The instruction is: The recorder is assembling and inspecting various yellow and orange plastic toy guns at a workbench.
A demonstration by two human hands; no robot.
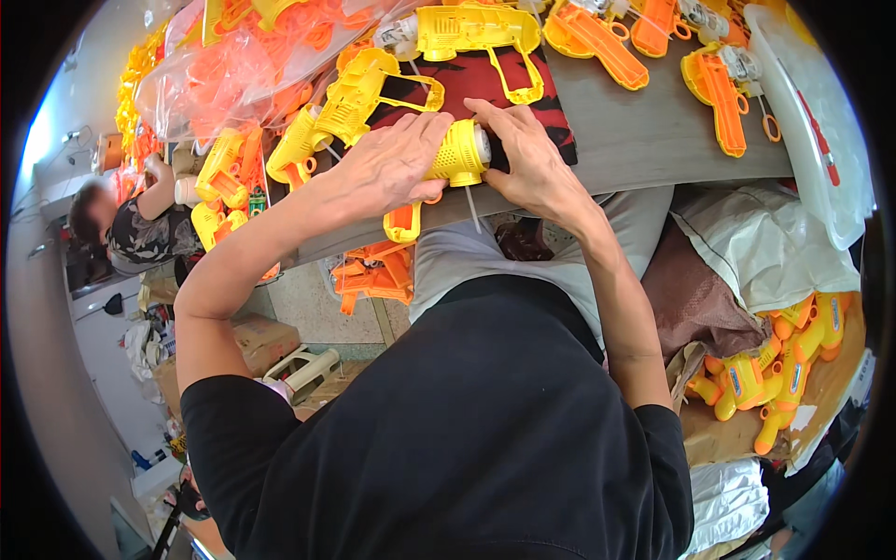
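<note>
Near the front edge of the table, I hold a yellow toy gun [457,154] between both hands. My left hand [387,166] wraps over its body from the left, hiding much of it. My right hand [537,163] curves around its round pale end, thumb low and fingers above. Beneath the left hand, a yellow and orange handle [402,224] sticks down. A thin pale rod [473,210] hangs under the body. Just beyond my hands, a yellow gun shell [481,42] and a second yellow shell [359,103] lie on and beside a red and black cloth [448,79].
Orange half-shells with clear parts [717,98] line the far right of the grey table [616,140]. A translucent bin [793,121] borders it. A plastic bag of orange parts [252,79] fills the far left. Finished-looking toy guns [747,378] sit in a carton at right. Another person [154,219] is at left.
</note>
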